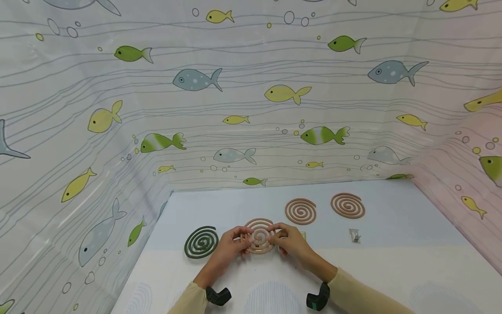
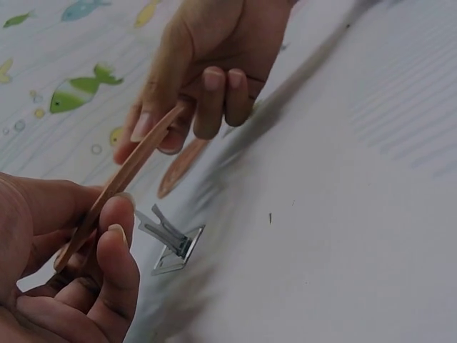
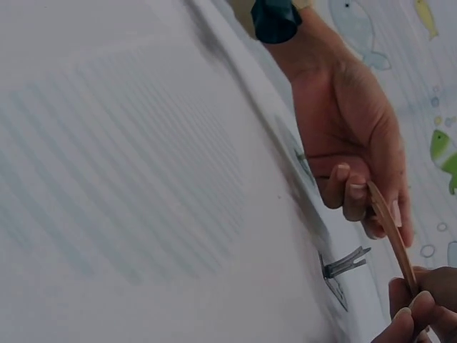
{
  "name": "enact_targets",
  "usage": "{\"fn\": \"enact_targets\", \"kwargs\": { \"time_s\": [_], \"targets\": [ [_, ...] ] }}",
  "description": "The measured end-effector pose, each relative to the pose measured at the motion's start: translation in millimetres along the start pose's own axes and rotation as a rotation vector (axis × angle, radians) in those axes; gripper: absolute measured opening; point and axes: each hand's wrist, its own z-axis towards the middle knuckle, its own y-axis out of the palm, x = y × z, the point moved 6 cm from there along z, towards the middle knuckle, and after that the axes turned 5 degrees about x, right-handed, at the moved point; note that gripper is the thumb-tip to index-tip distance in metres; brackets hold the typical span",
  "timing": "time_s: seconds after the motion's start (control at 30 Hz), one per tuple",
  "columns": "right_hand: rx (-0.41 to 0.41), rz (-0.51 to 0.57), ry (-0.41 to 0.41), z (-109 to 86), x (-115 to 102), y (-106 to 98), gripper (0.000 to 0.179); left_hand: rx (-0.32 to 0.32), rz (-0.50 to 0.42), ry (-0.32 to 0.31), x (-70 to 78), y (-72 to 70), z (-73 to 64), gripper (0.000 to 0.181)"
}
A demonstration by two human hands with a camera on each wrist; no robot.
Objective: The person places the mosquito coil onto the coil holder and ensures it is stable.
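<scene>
A tan mosquito coil (image 1: pixel 260 236) is held between both hands, raised off the table. My left hand (image 1: pixel 232 245) pinches its left edge, thumb on one face and fingertips on the other. On the opposite edge my right hand (image 1: pixel 292 246) pinches it likewise, as the left wrist view confirms. Seen edge-on, the coil (image 2: pixel 118 182) tilts between the two hands. Below it, a small metal coil stand (image 2: pixel 175 246) stands on the table with two upright prongs; in the right wrist view the stand (image 3: pixel 339 275) also sits close under the coil.
A dark green coil (image 1: pixel 201 242) lies left of my left hand. Two more tan coils (image 1: pixel 300 211) are at the back right, and small metal pieces (image 1: pixel 354 236) lie in front of the farther one. A fish-print curtain (image 1: pixel 251 109) encloses the table (image 1: pixel 392 270).
</scene>
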Motion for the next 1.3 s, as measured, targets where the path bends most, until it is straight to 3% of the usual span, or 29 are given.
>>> {"fn": "enact_targets", "kwargs": {
  "time_s": [0.57, 1.0, 1.3],
  "targets": [
    [-0.026, 0.064, 0.067, -12.3, 7, 7, 0.041, -0.015, 0.003, -0.025, -10.8, 0.6, -10.5, 0.034],
    [-0.054, 0.075, 0.054, -13.1, 10, 10, 0.041, -0.017, 0.022, -0.043, -16.4, -0.4, -10.7, 0.034],
    [-0.069, 0.067, 0.033, -11.5, 7, 13, 0.040, 0.022, 0.021, -0.012, -11.1, -4.1, -11.4, 0.033]
  ]
}}
